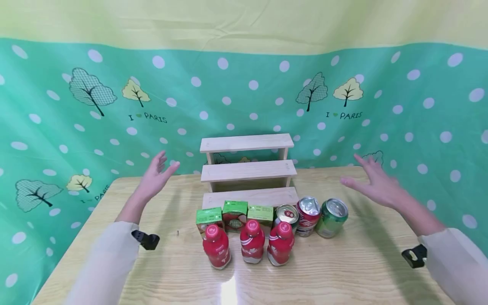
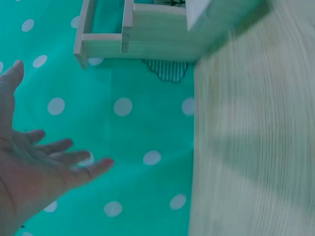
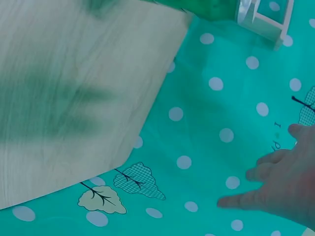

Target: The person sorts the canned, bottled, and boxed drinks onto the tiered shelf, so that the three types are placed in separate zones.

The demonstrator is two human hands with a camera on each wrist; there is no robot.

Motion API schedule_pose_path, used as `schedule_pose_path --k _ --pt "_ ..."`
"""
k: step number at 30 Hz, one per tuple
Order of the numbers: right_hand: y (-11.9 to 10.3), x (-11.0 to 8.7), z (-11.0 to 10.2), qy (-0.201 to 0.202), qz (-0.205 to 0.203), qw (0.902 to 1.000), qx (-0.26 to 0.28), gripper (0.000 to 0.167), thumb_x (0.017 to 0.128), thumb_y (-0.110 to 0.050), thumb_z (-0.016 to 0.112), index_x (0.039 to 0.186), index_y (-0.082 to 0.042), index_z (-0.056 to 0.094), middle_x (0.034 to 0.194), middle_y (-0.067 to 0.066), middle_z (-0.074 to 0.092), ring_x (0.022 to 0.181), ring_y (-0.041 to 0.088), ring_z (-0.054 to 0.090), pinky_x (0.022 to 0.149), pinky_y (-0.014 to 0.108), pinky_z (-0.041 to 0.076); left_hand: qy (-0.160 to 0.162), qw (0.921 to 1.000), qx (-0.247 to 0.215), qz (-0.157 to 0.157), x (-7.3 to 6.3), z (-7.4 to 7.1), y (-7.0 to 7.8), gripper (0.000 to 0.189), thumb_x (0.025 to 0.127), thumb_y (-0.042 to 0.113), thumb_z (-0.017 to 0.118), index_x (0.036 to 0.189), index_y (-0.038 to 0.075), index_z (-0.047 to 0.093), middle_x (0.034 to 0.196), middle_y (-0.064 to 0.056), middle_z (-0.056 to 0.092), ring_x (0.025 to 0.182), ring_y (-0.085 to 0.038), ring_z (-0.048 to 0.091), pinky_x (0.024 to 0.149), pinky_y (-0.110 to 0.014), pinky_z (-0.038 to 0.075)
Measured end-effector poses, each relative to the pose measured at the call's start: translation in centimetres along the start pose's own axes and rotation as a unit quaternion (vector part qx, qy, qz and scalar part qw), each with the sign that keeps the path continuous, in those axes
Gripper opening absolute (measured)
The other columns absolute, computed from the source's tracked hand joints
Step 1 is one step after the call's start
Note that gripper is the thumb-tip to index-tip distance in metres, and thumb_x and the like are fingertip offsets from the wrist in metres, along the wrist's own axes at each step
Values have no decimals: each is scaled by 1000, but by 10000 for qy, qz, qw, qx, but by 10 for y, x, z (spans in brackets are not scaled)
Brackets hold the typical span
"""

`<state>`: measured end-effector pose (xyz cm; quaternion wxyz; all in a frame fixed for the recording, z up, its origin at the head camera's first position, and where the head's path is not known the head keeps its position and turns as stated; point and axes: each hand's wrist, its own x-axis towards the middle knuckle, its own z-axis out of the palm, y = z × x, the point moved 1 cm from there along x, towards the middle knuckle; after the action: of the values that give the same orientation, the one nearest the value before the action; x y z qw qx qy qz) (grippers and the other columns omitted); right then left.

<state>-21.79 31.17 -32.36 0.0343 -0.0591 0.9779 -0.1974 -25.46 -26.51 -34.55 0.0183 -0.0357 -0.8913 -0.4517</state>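
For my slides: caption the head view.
Left grip and right grip, both empty, flank a tiered wooden rack, three cartons, three cans and three red bottles.

White sleeves (image 1: 108, 260), black wrist mounts (image 1: 148, 240)

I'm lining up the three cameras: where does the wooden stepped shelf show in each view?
Head: the wooden stepped shelf stands near the middle of the picture, seen whole except where things in front hide its lowest part.
Left wrist: at the top, around the middle, cut off by the upper edge.
Right wrist: only a piece, at the top right.
Shared landmark: the green cloth with white dots.
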Motion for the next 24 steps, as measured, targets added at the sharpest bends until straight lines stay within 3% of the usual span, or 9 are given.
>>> schedule_pose_path --k 3,9,17,24 --pt "-2 -5 4 -37 -204 9994 294 89 91 -57 46 152 -15 -4 152 32 -6 134 59 5 92 83 13 131 9975 -689 22 9 9 4 87 92 54 49 152 11 1 155 -21 13 140 -44 19 112 -60 26" --pt "-4 -17 17 -139 -490 9972 553 82 91 -50 52 152 -16 8 150 31 16 127 60 25 90 79 28 564 9891 -1354 96 30 28 14 80 89 50 56 148 8 21 150 -18 30 138 -37 30 111 -51 34" --pt "-3 -22 38 -250 -1014 9885 1094 75 90 -37 62 147 -7 25 146 27 31 126 51 36 96 69 37 476 9905 -1286 -53 50 46 26 75 90 45 59 147 10 25 150 -15 32 138 -34 32 113 -49 32" --pt "-2 -30 57 -370 -1164 9846 1250 79 83 -37 70 144 -5 31 143 24 38 123 48 42 95 63 41 40 9951 -983 -89 60 56 36 84 90 40 61 151 10 11 155 -16 20 141 -33 27 115 -48 29"
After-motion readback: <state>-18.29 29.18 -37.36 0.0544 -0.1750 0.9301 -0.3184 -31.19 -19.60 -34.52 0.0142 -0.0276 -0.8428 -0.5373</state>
